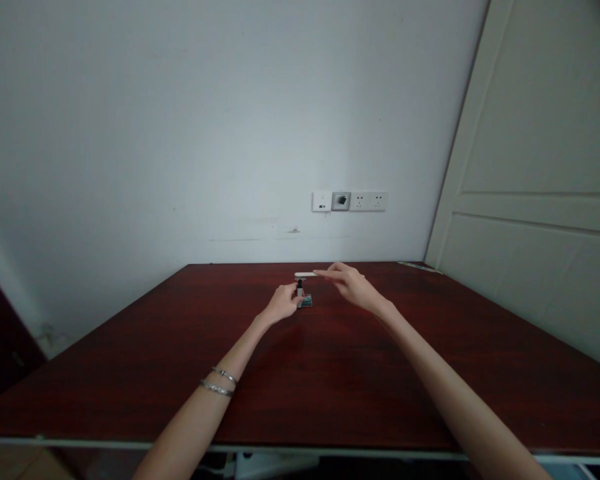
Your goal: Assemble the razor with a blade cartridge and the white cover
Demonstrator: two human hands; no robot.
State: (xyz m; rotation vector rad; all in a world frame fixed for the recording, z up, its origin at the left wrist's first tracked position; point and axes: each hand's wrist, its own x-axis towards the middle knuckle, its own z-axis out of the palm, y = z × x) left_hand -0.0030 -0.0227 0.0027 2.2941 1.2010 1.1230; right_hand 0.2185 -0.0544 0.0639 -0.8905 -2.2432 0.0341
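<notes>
In the middle of the far half of the table point(360, 373) stands a small upright stand point(300, 293), with a dark and light post, and a greenish base point(307, 301). It looks like a folding phone stand. A thin white flat plate point(305, 275) lies level across the post's top, seen almost edge-on. My left hand point(282, 303) is closed, its thumb and fingers pinching the post from the left. At the plate's right end, my right hand point(349, 283) grips it, fingers stretched along it. The plate's right part is hidden by these fingers.
The dark red tabletop reaches back to a white wall point(230, 133) with sockets and a switch panel point(350, 201). A pale panelled door point(540, 167) borders the right side. A thin strip point(419, 267) lies at the far right corner. Objects show below the front edge.
</notes>
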